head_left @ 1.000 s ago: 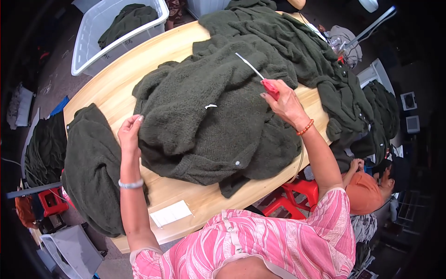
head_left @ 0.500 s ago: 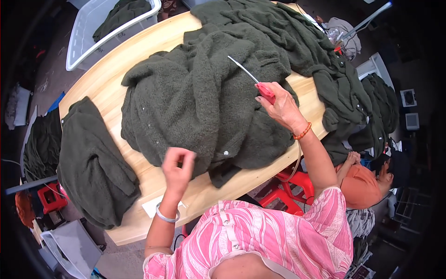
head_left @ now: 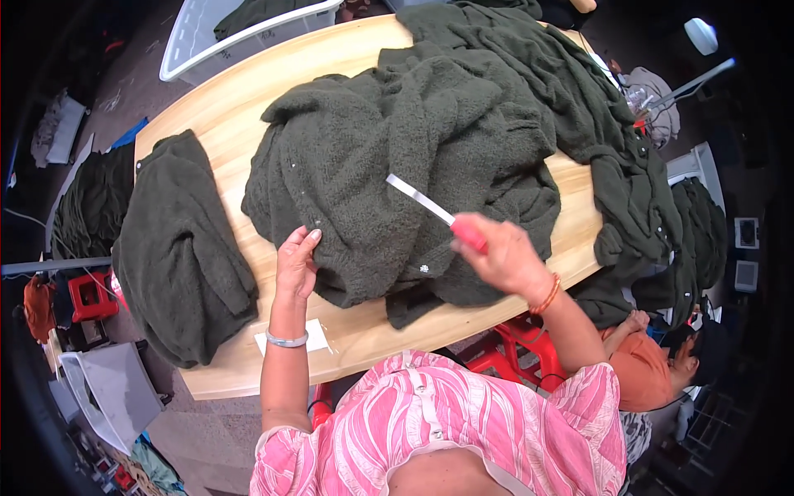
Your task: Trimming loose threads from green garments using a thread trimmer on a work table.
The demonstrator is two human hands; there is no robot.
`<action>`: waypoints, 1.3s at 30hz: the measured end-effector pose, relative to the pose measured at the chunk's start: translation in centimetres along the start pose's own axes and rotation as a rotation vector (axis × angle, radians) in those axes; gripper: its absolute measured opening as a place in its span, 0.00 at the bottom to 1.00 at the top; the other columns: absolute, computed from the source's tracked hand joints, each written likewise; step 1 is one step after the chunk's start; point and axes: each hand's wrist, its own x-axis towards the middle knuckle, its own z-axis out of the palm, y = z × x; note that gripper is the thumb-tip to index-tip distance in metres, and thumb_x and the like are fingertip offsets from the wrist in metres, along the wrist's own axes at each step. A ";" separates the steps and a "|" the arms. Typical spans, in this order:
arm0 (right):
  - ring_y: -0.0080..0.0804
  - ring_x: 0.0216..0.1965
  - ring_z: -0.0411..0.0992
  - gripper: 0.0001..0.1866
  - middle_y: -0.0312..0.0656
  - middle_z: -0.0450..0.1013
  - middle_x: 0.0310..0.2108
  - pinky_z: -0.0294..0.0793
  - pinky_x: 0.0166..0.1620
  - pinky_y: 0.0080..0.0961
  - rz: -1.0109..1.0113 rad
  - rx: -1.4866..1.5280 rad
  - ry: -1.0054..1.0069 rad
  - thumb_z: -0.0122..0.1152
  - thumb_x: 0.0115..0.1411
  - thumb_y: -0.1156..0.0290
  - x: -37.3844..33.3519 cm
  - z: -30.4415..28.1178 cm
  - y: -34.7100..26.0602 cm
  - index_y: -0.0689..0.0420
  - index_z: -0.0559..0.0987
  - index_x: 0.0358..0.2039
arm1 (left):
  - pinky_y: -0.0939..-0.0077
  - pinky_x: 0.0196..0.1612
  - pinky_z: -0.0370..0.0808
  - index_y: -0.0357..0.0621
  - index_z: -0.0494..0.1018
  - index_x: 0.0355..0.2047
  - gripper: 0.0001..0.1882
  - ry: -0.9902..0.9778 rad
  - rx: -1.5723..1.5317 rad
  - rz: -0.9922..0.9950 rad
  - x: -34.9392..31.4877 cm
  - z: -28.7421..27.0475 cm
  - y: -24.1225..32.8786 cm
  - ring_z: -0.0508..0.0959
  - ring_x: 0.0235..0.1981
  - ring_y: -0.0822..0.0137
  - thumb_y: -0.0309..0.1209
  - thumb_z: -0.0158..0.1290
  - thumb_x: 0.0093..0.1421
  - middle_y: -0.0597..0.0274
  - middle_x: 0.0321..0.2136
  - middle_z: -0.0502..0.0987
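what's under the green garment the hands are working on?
The wooden table shows around the dark green garment; the left hand touches its near edge. Further green garments overlap it behind. Anything beneath is covered.

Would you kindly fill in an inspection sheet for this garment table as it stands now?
Surface: wooden table, mostly covered.
Job's things: dark green fleece garment spread at centre; red-handled tool with a flat metal blade.
Clutter: folded green garment at left; green garment pile at right; white paper slip.
Grippers: left hand touching the fleece edge; right hand gripping the tool.
Cables: nothing seen.
Surroundings: white crate; red stools; another person seated low at right.
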 end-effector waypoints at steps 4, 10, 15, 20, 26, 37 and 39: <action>0.45 0.34 0.78 0.15 0.46 0.78 0.30 0.73 0.38 0.39 -0.176 0.004 -0.063 0.62 0.59 0.62 -1.7 4.0 -2.1 0.53 0.74 0.45 | 0.78 0.43 0.77 0.39 0.73 0.44 0.10 0.054 -0.040 0.009 -1.2 0.0 -1.2 0.79 0.38 0.73 0.21 0.55 0.61 0.63 0.38 0.80; 0.55 0.33 0.76 0.13 0.55 0.76 0.27 0.74 0.36 0.49 -0.079 0.102 -0.191 0.59 0.61 0.65 -1.9 8.1 -3.3 0.58 0.71 0.41 | 0.78 0.43 0.77 0.38 0.73 0.45 0.11 0.191 -0.019 0.116 -2.1 0.1 -2.6 0.79 0.38 0.72 0.20 0.55 0.61 0.61 0.39 0.80; 0.60 0.31 0.75 0.13 0.58 0.75 0.24 0.74 0.36 0.50 -0.082 0.025 -0.350 0.57 0.61 0.66 -2.6 8.6 -5.1 0.63 0.70 0.38 | 0.77 0.44 0.76 0.35 0.74 0.45 0.11 0.278 -0.059 0.155 -2.1 0.4 -2.3 0.79 0.39 0.72 0.20 0.55 0.61 0.60 0.39 0.80; 0.59 0.33 0.75 0.15 0.57 0.76 0.26 0.73 0.37 0.50 -0.013 0.047 -0.389 0.56 0.62 0.61 -2.8 8.1 -5.9 0.60 0.71 0.41 | 0.75 0.46 0.77 0.39 0.74 0.47 0.12 0.224 -0.037 0.147 -2.2 -0.6 -3.4 0.79 0.41 0.71 0.22 0.55 0.62 0.62 0.41 0.80; 0.59 0.33 0.75 0.14 0.57 0.76 0.27 0.73 0.37 0.50 -0.007 0.155 -0.249 0.56 0.63 0.62 -1.6 8.5 -6.2 0.58 0.71 0.42 | 0.76 0.48 0.75 0.33 0.73 0.48 0.14 0.109 -0.153 0.095 0.0 -2.8 -0.5 0.79 0.41 0.69 0.20 0.56 0.61 0.60 0.41 0.79; 0.58 0.34 0.76 0.15 0.56 0.76 0.27 0.73 0.39 0.51 0.083 -0.051 -0.259 0.57 0.62 0.60 0.4 9.4 -7.8 0.57 0.72 0.44 | 0.81 0.39 0.75 0.37 0.76 0.41 0.07 0.110 0.106 0.082 0.8 -4.1 -0.3 0.79 0.35 0.73 0.21 0.56 0.61 0.62 0.37 0.80; 0.58 0.34 0.76 0.15 0.56 0.76 0.27 0.73 0.39 0.50 -0.003 0.008 -0.267 0.56 0.62 0.60 0.5 9.8 -7.8 0.56 0.73 0.44 | 0.82 0.37 0.74 0.38 0.76 0.40 0.07 0.091 0.176 0.067 1.1 -4.5 -0.5 0.78 0.34 0.74 0.22 0.56 0.61 0.63 0.36 0.80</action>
